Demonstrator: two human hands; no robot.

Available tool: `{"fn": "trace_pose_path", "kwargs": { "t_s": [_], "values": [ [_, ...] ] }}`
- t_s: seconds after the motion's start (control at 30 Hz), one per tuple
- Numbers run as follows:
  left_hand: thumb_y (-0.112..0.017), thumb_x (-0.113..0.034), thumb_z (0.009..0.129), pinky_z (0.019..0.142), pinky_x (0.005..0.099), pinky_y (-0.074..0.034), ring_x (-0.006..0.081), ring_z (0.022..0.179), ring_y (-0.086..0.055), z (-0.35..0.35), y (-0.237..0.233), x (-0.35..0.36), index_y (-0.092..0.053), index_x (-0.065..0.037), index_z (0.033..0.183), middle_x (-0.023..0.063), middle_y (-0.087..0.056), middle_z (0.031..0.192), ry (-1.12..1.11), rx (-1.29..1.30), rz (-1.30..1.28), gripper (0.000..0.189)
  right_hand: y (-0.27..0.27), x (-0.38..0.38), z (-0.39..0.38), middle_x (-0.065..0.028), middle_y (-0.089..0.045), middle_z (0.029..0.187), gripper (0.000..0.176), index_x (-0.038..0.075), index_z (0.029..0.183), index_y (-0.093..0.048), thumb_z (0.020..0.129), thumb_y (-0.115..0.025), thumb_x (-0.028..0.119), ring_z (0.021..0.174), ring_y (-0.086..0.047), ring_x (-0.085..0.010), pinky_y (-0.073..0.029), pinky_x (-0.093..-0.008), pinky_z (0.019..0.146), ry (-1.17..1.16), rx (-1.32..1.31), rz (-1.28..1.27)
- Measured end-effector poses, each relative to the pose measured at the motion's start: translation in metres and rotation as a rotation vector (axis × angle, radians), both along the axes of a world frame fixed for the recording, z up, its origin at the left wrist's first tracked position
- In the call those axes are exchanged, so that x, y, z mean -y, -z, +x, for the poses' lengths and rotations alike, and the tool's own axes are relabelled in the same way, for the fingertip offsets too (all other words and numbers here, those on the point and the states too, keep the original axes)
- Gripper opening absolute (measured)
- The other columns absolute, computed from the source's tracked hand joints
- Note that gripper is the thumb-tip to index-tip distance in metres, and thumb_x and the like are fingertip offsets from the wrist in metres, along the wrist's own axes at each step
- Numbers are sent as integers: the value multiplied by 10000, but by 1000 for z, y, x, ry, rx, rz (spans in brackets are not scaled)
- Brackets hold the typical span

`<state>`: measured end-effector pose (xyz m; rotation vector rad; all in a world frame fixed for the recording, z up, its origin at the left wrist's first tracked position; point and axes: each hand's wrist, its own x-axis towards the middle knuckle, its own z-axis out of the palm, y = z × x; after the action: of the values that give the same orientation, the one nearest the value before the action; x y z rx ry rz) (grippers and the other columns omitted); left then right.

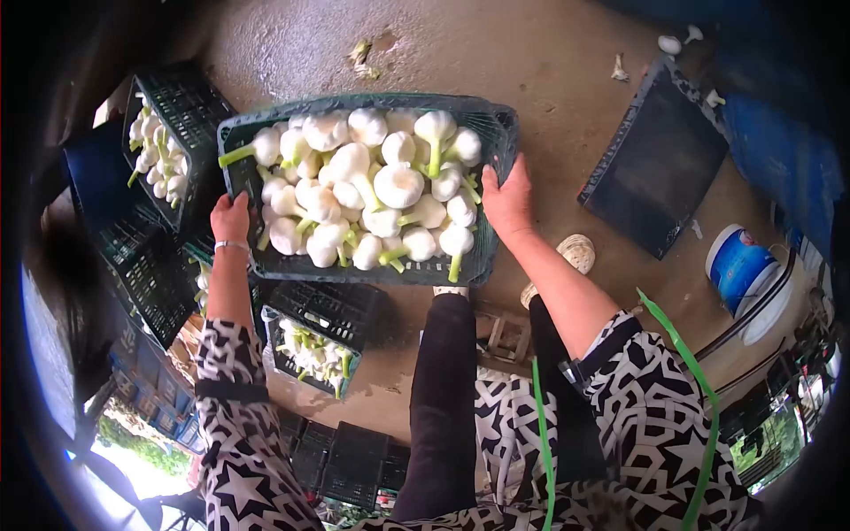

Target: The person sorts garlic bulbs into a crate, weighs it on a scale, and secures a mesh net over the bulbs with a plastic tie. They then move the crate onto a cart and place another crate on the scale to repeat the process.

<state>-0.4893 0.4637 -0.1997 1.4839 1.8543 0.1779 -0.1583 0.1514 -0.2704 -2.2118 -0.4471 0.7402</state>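
Between my two hands is a dark green plastic crate heaped with white garlic bulbs, many with short green stems. My left hand is closed around the crate's left side, a bracelet on its wrist. On the opposite side my right hand grips the crate's wall, with the thumb over the rim. The fingers of both hands are partly hidden by the crate. It is held in front of my legs, above the wet floor.
Another garlic-filled crate is at the left, and one more crate with garlic stands below the held one. A dark upturned crate lies at the right, near a blue and white bucket. A small wooden stool is by my feet.
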Motion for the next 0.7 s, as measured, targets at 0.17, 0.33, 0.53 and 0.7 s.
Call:
{"fn": "trace_pose_path", "kwargs": {
  "t_s": [0.17, 0.33, 0.53, 0.7],
  "values": [
    [-636, -120, 847, 578, 231, -453, 89, 627, -571, 23, -101, 69, -633, -3, 926, 9, -638, 789, 110, 53, -20, 141, -13, 43, 42, -234, -561, 1014, 315, -27, 1037, -521, 812, -641, 158, 955, -562, -427, -456, -470, 834, 168, -311, 38],
    [-603, -73, 870, 605, 230, -470, 88, 671, -560, 106, -197, 139, -607, -14, 927, 20, -623, 804, 87, 161, -89, 82, -109, 134, 104, -39, -549, 751, 178, 26, 1017, -516, 882, -603, 102, 503, -528, -91, -463, -269, 441, 63, -156, -45],
    [-539, -226, 954, 578, 234, -463, 80, 638, -541, 277, -221, 211, -601, 21, 866, 19, -596, 752, 235, 259, -220, 269, -199, 232, 220, -23, -514, 586, 274, 29, 988, -509, 939, -580, 289, 437, -489, -94, -407, -278, 381, 509, -261, -129],
    [-604, -215, 932, 537, 243, -457, 82, 589, -541, 402, -135, 260, -644, 48, 863, 28, -617, 713, 343, 442, -289, 275, -197, 316, 319, -113, -585, 824, 535, -77, 1358, -369, 985, -483, 290, 471, -547, -139, -446, -285, 387, 637, -87, -211]
  ]
}}
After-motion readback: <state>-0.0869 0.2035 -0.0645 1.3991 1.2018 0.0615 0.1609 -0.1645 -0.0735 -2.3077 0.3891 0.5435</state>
